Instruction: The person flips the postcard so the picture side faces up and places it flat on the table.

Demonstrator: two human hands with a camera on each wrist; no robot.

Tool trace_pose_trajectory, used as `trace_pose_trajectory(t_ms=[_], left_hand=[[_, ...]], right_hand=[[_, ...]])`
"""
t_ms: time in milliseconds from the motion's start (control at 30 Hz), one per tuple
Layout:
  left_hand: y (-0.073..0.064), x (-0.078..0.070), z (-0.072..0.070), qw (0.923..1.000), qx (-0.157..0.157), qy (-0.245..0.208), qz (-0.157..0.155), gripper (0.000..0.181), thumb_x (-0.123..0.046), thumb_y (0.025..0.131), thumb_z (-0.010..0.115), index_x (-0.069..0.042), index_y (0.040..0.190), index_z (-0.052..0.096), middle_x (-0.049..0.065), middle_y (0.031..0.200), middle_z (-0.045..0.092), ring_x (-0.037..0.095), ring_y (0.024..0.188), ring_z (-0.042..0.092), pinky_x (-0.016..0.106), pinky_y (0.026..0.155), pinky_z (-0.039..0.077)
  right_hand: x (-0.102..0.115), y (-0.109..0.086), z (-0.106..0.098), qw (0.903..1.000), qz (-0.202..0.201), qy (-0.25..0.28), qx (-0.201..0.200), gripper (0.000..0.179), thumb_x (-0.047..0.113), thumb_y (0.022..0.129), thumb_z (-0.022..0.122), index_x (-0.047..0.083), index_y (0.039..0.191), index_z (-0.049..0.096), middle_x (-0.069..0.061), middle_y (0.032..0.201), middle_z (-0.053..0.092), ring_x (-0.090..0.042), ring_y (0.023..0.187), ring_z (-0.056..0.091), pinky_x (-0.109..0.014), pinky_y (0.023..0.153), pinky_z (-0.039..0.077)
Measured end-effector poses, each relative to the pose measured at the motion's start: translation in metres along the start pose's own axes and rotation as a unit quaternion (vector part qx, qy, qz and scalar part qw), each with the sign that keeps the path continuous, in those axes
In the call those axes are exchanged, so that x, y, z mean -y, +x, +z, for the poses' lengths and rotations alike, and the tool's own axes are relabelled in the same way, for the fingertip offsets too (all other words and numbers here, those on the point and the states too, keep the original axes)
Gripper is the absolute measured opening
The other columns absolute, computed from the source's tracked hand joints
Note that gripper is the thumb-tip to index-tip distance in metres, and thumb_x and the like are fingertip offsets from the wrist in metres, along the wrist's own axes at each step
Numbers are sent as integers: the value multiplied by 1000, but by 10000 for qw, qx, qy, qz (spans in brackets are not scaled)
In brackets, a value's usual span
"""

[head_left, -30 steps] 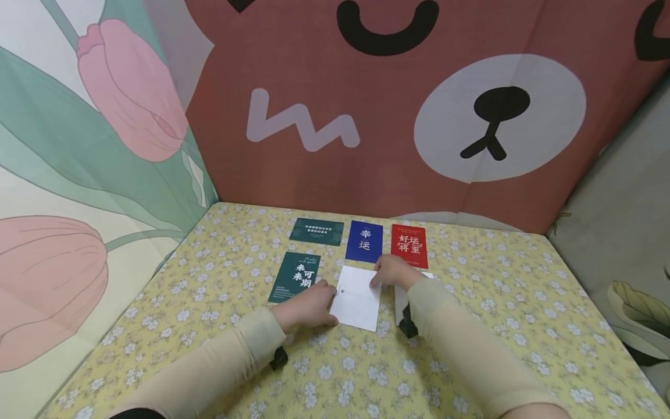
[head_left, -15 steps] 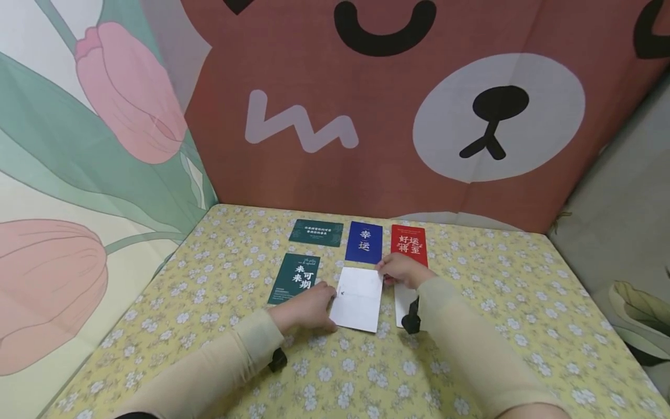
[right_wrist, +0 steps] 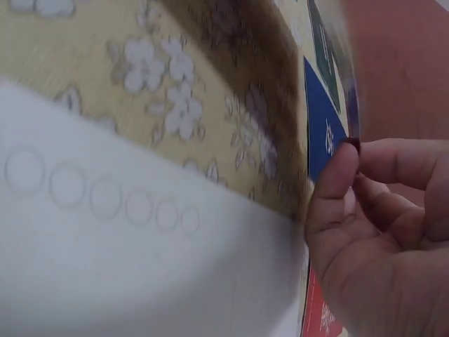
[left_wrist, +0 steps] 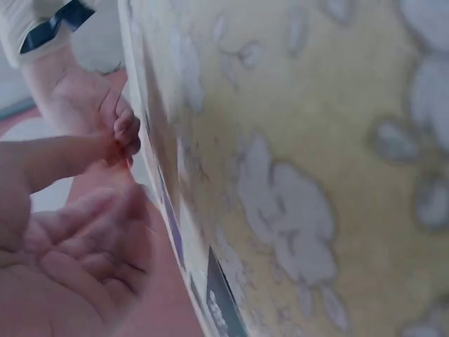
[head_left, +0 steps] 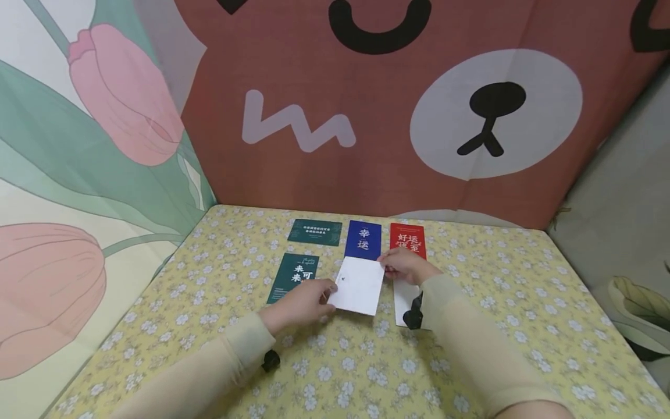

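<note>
A white-backed postcard [head_left: 358, 288] is held between both hands, raised a little off the tablecloth and overlapping the lower end of a blue card [head_left: 363, 240]. My left hand [head_left: 302, 302] pinches its left edge between thumb and fingers. At the upper right corner, my right hand [head_left: 409, 266] pinches it too; the right wrist view has thumb and forefinger meeting there. Beneath the right wrist lies another white postcard [head_left: 405, 295], partly covered; a row of printed circles shows on it up close. The left wrist view is blurred around the left fingers [left_wrist: 84, 225].
A red card [head_left: 407, 235] lies behind the right hand. One green card [head_left: 314, 232] is at the back left, and another green card [head_left: 291, 273] is partly behind the left hand. The yellow floral tablecloth [head_left: 497, 314] extends to printed cloth walls [head_left: 293, 180].
The white postcard has risen from the table and shifted away from me, now covering the blue card's lower end. Both hands have moved with it; the right hand has taken hold of the corner.
</note>
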State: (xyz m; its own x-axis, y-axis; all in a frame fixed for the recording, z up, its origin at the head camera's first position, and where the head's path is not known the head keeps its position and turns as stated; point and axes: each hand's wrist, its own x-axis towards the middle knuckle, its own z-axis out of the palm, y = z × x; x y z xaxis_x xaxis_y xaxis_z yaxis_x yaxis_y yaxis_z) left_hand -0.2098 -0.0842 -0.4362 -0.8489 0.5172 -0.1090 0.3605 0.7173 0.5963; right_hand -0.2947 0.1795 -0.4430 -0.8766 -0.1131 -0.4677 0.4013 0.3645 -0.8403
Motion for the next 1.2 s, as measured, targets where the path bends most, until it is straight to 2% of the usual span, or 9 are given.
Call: trace_pose_trajectory(t_ms=[133,367,533,633,800,933,1033,1133,1200], left_hand=[[-1,-1,-9,9962,-703,-491,162,19,-17,104,65,-4,117,71,2,98,70,12,85,63,32,75,55],[2,-6,-23,9808,-1551,-1173,168,22,-24,109,56,-8,109,71,10,88,68,19,65,56,32,58,46],[5,-2,-29,9681,-1972,-1536,150,24,-23,111,53,-6,105,69,14,94,70,33,83,67,38,68,54],[6,2,-28,9627,-2072,-1739,54,25,-21,111,51,-5,107,68,15,97,70,34,88,68,40,72,56],[8,8,-27,9548,-2080,-2124,30,25,-19,112,47,-4,105,66,18,95,68,37,86,66,34,63,50],[7,11,-25,9491,-2002,-2431,-114,25,-18,113,46,-3,104,64,20,94,67,42,87,65,32,61,48],[7,12,-24,9516,-1920,-2382,-301,25,-18,112,48,-3,104,66,19,91,67,37,83,66,31,61,48],[7,15,-23,9587,-1804,-2138,-523,23,-17,110,53,-3,105,70,19,84,66,28,65,57,32,57,44],[8,17,-23,9620,-1748,-1988,-663,20,-15,108,57,-2,108,72,17,84,67,20,61,52,32,56,43]], right_hand=[[-6,3,-4,9995,-214,215,-58,21,4,106,52,-8,122,61,-8,95,58,-17,81,53,-27,73,52],[-8,-1,-2,9950,-755,628,184,25,10,110,47,-8,122,59,-13,104,64,-17,87,61,-27,76,53],[-3,-2,1,9928,-873,814,97,32,17,113,41,-7,129,56,-17,108,61,-17,87,59,-28,74,49],[-1,-3,1,9925,-851,878,79,35,20,114,41,-7,131,56,-15,106,61,-17,87,59,-28,73,49],[0,-3,2,9898,-880,1120,56,35,20,113,42,-6,132,56,-10,101,63,-16,86,60,-27,74,49],[1,-2,5,9896,-924,1104,-56,28,16,112,46,-4,129,57,-7,103,63,-17,91,61,-30,79,51],[2,-2,5,9911,-948,928,-149,23,13,110,49,-3,125,58,-9,108,64,-21,99,61,-34,86,52],[1,-3,3,9935,-901,671,-197,22,11,110,49,-3,124,59,-11,111,64,-24,102,61,-36,90,52],[0,-2,1,9948,-852,522,-182,21,10,110,49,-3,123,60,-12,111,63,-24,100,60,-36,90,53]])
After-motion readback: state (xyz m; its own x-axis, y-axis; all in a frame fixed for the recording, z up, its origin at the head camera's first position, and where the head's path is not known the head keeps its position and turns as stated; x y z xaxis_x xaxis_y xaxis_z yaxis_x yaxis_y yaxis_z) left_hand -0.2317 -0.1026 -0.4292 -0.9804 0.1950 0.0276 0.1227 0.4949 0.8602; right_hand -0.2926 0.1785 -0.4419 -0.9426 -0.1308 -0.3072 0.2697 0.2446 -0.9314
